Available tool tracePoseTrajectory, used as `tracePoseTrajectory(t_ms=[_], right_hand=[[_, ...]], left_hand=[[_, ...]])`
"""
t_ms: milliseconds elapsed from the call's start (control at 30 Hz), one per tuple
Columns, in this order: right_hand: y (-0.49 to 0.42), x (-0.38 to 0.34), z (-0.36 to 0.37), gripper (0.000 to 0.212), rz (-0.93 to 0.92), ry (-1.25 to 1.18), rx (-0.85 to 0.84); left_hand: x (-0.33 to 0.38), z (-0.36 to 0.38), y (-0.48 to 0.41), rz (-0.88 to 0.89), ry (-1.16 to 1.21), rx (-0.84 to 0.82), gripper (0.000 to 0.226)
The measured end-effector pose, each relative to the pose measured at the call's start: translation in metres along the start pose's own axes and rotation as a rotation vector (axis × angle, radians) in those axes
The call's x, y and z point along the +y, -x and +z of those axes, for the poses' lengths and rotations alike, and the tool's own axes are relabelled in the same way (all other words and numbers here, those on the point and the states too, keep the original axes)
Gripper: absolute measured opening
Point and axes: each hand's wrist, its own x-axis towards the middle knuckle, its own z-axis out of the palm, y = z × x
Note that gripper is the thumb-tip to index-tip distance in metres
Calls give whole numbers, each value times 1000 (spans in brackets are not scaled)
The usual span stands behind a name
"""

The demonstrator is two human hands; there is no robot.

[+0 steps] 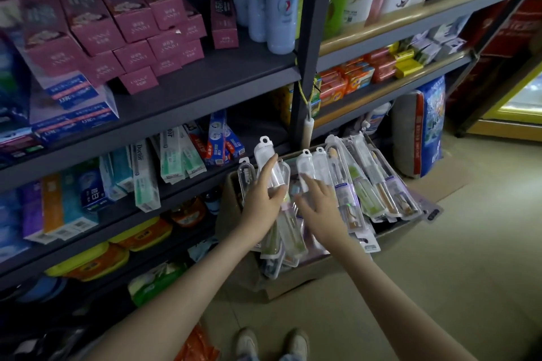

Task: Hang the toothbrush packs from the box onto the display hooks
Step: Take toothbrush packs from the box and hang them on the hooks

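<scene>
Head view, shelves point(205, 88): left grip point(265, 193) clasps toothbrush pack point(265, 152), right grip point(319, 202) splayed over box point(293, 281).

The left hand point(262, 198) wraps its fingers point(278, 190) over the middle of a clear toothbrush pack point(265, 152). Below them its lower end is lost among others, perhaps two or more in one grip. The right hand point(321, 206) has blurred fingers point(308, 180), and whether they touch the toothbrush packs point(371, 184) beneath them is unclear. Print there is too small to read. Both forearms cover part of the cardboard box point(296, 280). Nearer than the fingers, a pair of shoes point(247, 341) is cut by the bottom edge.
</scene>
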Motion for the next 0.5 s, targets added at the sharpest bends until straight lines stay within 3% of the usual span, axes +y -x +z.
tracePoseTrajectory(t_ms=[100,200,500], right_hand=[[-10,15,4,62,170,375,44],[-16,18,19,63,194,526,28],[-12,9,29,65,154,189,-8]], left_hand=[[-7,-11,0,-29,41,33,58],[-13,-23,3,-30,20,59,65],[-17,-31,21,-2,-66,42,80]])
